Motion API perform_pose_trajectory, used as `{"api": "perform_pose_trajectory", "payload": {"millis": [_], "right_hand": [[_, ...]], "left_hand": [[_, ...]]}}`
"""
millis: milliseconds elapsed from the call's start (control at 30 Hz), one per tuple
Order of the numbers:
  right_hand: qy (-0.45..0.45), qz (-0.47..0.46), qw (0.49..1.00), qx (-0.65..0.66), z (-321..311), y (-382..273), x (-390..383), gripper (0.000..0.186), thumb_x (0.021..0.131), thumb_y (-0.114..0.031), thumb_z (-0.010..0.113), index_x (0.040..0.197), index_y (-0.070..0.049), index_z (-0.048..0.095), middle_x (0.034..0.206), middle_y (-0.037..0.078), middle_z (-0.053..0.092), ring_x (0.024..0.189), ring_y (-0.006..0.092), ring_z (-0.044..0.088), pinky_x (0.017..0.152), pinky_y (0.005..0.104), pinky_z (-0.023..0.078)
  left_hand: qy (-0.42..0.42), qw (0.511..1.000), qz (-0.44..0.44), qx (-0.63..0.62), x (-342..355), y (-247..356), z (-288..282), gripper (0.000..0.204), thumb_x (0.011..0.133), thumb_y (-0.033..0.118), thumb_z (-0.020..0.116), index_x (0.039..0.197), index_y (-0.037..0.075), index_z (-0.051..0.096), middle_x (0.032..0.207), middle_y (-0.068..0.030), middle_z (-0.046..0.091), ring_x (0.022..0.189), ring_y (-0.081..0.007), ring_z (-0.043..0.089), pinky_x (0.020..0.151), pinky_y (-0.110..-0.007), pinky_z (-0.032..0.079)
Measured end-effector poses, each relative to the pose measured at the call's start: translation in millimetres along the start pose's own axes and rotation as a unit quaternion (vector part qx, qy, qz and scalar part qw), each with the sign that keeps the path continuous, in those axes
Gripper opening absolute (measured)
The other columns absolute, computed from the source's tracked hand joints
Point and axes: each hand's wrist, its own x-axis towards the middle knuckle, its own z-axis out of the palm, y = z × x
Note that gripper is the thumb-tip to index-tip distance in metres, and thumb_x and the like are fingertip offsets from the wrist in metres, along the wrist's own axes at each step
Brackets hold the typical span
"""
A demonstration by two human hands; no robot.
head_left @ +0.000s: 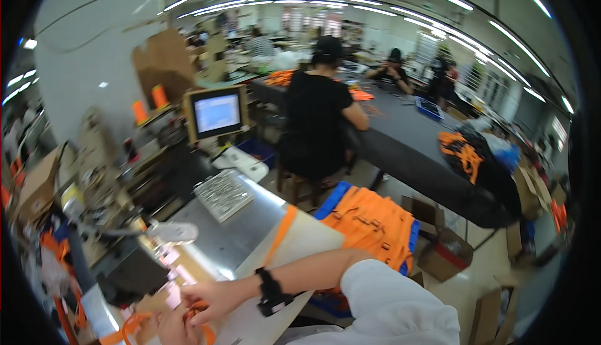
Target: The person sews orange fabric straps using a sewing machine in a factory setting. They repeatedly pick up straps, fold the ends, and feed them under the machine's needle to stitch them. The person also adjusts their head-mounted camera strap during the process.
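Note:
My right hand (pixel 218 297) reaches in from the right across the pale work surface, its fingers bent round an orange webbing strap (pixel 130 327). Close against it, my left hand (pixel 170 329) is closed at the lower edge, pressed on the same strap, and part of it is cut off by the rim. The strap loops out on both sides of the hands. Beside them lies a brown board with pink pieces (pixel 170 292) along it. Another orange strap (pixel 281 235) lies across the table edge.
A metal tray of small parts (pixel 223 195) sits on the steel tabletop (pixel 266 210), near a monitor (pixel 216 112). Orange straps (pixel 369 223) are piled on blue material right of the table. A co-worker in black (pixel 318 113) sits beyond; cardboard boxes (pixel 446 254) stand on the floor.

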Motion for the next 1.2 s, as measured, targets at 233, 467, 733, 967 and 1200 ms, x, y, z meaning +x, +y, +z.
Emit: {"api": "perform_pose_trajectory", "payload": {"millis": [233,467,733,967,1200], "right_hand": [[0.018,0.201,0.954,0.224,2,16,-3,0.034,0.076,-0.01,0.077,0.096,-0.003,0.05,0.082,0.004,0.061,0.069,0.0106,0.059,0.059,0.0227,0.046],[-0.08,0.164,0.974,0.133,-18,-4,-9,0.029,0.074,-0.01,0.078,0.092,-0.005,0.055,0.087,0.004,0.061,0.079,0.0126,0.057,0.068,0.0268,0.046],[-0.06,0.1,0.965,0.237,-14,22,-10,0.034,0.071,-0.008,0.082,0.094,-0.005,0.057,0.092,0.004,0.06,0.08,0.0128,0.056,0.068,0.0275,0.044],[-0.028,-0.168,0.976,-0.136,-11,17,-9,0.031,0.065,-0.007,0.082,0.088,-0.007,0.061,0.089,0.007,0.057,0.081,0.0236,0.056,0.07,0.034,0.046],[-0.061,-0.024,0.997,-0.05,-13,-14,-17,0.039,0.071,-0.019,0.083,0.095,-0.005,0.055,0.094,0.012,0.058,0.087,0.0306,0.059,0.073,0.0375,0.046]], "left_hand": [[-0.044,0.998,-0.05,-0.007,5,11,4,0.022,0.089,0.008,0.063,0.111,0.008,0.066,0.093,-0.0164,0.067,0.084,-0.0371,0.061,0.075,-0.045,0.047],[-0.073,0.997,-0.015,0.016,3,3,9,0.011,0.088,0.009,0.064,0.098,0.007,0.067,0.084,-0.0167,0.064,0.078,-0.0387,0.059,0.07,-0.047,0.045],[-0.043,0.997,-0.032,-0.053,7,11,2,0.023,0.093,0.015,0.061,0.111,0.003,0.067,0.088,-0.0213,0.065,0.08,-0.0406,0.059,0.073,-0.048,0.046],[-0.121,0.988,-0.026,-0.093,-3,-15,11,0.022,0.099,0.014,0.052,0.109,-0.001,0.064,0.09,-0.0223,0.064,0.081,-0.037,0.061,0.074,-0.042,0.048],[-0.138,0.962,-0.13,-0.198,-10,-24,24,0.017,0.095,0.009,0.056,0.103,-0.003,0.064,0.09,-0.0208,0.066,0.08,-0.0308,0.063,0.072,-0.037,0.049]]}}
